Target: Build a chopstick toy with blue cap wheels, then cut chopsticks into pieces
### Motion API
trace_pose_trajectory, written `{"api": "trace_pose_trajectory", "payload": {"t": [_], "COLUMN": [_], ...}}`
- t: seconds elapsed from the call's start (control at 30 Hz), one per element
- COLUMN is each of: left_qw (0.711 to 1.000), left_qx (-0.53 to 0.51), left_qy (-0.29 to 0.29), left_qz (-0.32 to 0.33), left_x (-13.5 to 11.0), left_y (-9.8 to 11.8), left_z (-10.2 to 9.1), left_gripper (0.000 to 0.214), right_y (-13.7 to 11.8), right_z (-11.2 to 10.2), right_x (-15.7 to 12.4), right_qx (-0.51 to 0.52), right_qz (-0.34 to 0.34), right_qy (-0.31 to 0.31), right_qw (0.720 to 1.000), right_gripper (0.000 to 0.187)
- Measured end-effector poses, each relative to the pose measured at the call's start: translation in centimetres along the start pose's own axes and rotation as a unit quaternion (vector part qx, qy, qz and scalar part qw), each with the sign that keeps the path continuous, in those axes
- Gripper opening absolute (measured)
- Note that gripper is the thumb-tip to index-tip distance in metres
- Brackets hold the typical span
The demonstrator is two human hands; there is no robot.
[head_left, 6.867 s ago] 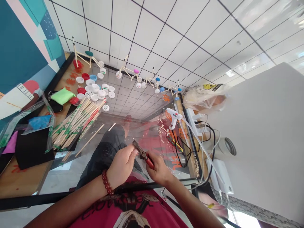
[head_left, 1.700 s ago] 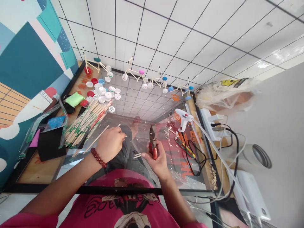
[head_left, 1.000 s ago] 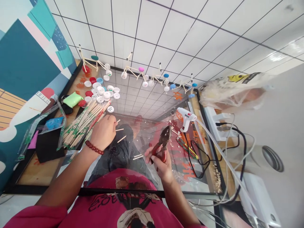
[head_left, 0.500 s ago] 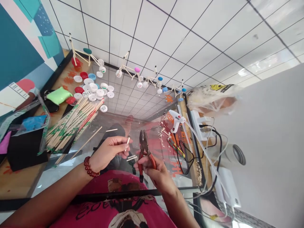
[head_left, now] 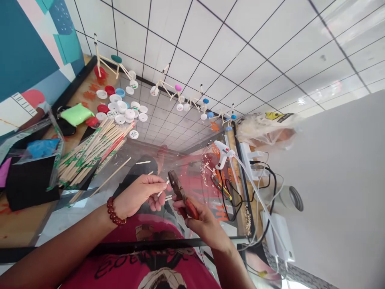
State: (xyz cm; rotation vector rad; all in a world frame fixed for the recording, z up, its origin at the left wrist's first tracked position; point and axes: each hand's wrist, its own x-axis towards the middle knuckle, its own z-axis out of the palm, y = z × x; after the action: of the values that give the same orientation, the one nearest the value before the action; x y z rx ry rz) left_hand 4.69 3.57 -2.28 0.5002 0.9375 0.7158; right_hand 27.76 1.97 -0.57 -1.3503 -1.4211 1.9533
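Note:
My left hand (head_left: 138,195), with a red bead bracelet at its wrist, pinches a short wooden stick piece (head_left: 163,189) over the glass table (head_left: 90,208). My right hand (head_left: 201,220) grips red-handled pliers (head_left: 180,194), whose dark jaws point up-left and meet the end of that stick piece. Two short cut pieces (head_left: 168,197) lie on the glass just below the jaws. A pile of wrapped chopsticks (head_left: 90,152) lies to the left of my left hand.
White, red and blue bottle caps (head_left: 120,112) lie at the back left beside a green pouch (head_left: 76,114). Stick-and-cap models (head_left: 177,94) line the far edge. A white glue gun (head_left: 222,151), cables (head_left: 240,192) and a power strip (head_left: 252,158) sit at the right.
My left hand went out to the chopstick pile, came back holding a short stick piece, and now holds it at the pliers' jaws. The pliers have tilted from upright to pointing up-left.

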Motion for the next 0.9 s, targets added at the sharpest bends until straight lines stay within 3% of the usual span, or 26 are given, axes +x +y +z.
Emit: {"api": "trace_pose_trajectory", "payload": {"t": [0.5, 0.7, 0.9], "left_qw": [0.995, 0.988, 0.991], "left_qx": [0.094, 0.135, 0.124], "left_qy": [0.014, -0.075, -0.049], "left_qz": [-0.017, -0.011, 0.012], "left_x": [-0.11, -0.53, -0.17], "left_y": [0.12, 0.14, -0.3], "left_z": [-0.03, 0.28, 0.55], "left_gripper": [0.03, 0.032, 0.033], "right_y": [0.02, -0.03, 0.18], "right_z": [-0.27, 0.22, 0.27], "right_x": [-0.42, -0.15, -0.4], "right_qx": [-0.039, 0.024, 0.011], "right_qz": [0.023, 0.04, 0.038], "right_qy": [-0.041, -0.017, -0.013], "right_qw": [0.998, 0.999, 0.999], "right_gripper": [0.051, 0.045, 0.047]}}
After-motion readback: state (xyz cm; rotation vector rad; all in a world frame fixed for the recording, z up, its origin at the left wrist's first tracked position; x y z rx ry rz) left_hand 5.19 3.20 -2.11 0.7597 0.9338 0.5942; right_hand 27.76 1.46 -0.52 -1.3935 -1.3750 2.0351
